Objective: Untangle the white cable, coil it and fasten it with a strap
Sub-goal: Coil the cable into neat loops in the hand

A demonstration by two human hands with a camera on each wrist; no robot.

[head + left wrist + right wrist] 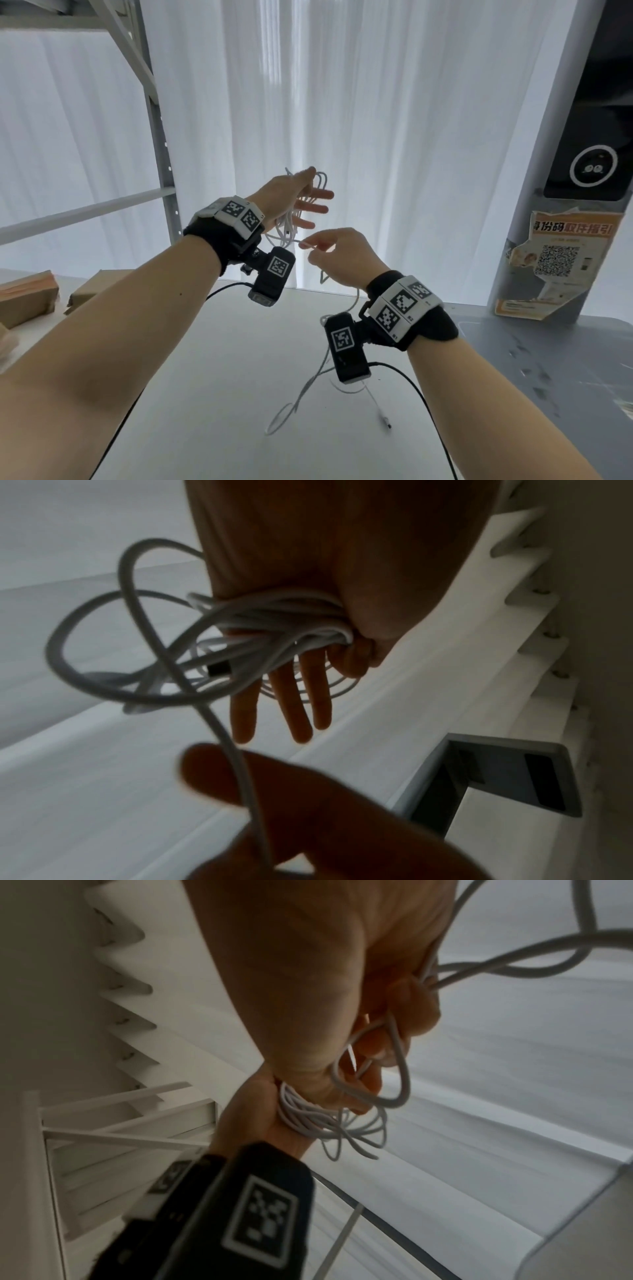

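The white cable is partly gathered into loose loops held up in front of the curtain. My left hand grips that bundle between thumb and forefinger, with the other fingers spread straight. A dark-tipped plug sticks out of the loops. Just below and to the right, my right hand pinches a single strand leading from the bundle. The rest of the cable hangs to the white table, ending in a loop and a second plug. No strap is in view.
Cardboard boxes lie at the table's left edge. A metal shelf frame stands behind them. At the right is a grey pillar with a torn orange poster. Black wrist-camera leads trail across the table.
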